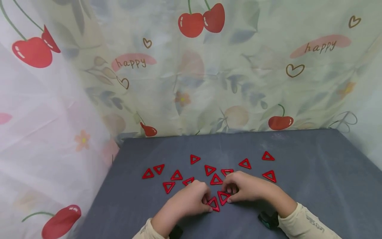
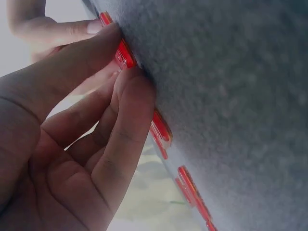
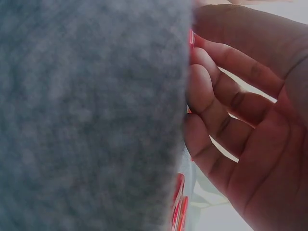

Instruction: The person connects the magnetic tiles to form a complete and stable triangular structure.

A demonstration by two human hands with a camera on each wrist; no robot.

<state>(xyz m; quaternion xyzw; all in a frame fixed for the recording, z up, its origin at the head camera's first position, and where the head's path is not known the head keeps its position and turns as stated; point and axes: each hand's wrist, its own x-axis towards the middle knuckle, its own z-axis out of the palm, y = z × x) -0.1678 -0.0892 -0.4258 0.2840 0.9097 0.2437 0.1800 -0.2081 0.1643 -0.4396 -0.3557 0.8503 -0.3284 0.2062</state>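
Note:
Near the front of the dark table, my left hand (image 1: 193,198) pinches a hollow red triangle (image 1: 217,205) between thumb and fingers. In the left wrist view that triangle's glossy red edge (image 2: 126,54) shows between the fingertips, close to the tabletop. Just to its right, my right hand (image 1: 246,186) pinches a second hollow red triangle (image 1: 220,198) at its right side, fingers curled. The two triangles lie side by side with their edges close together. In the right wrist view, only a sliver of red (image 3: 191,38) shows by the thumb; the fingers hide the rest.
Several more red triangles lie scattered beyond the hands, including one (image 1: 212,179) right behind the held pair and one (image 1: 191,179) partly behind my left hand. Others lie at left (image 1: 144,177) and far right (image 1: 268,159). A printed curtain (image 1: 206,83) hangs behind the table (image 1: 313,172).

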